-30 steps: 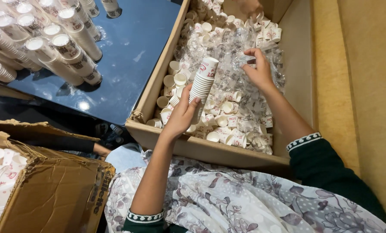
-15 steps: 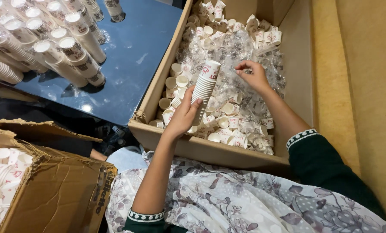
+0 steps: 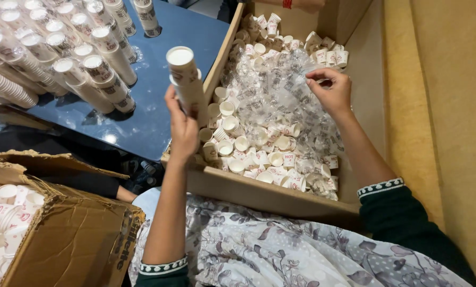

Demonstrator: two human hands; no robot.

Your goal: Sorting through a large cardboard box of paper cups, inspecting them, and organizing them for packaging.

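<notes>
- On the blue table [image 3: 158, 114], far left: rows of stacked paper cups [image 3: 62, 58].
- Above the carton's edge: left hand [image 3: 182, 127] clenched around a cup stack [image 3: 187, 85], upright.
- Over the open carton [image 3: 259, 194] of loose cups [image 3: 259, 154]: right hand [image 3: 331, 93] pinching clear plastic wrap [image 3: 280, 79].

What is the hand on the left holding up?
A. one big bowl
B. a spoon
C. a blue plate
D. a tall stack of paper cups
D: the left hand grips a tall stack of paper cups raised over the edge of the cardboard box, while the right hand pinches the clear plastic bag lying over the loose cups inside.
</notes>
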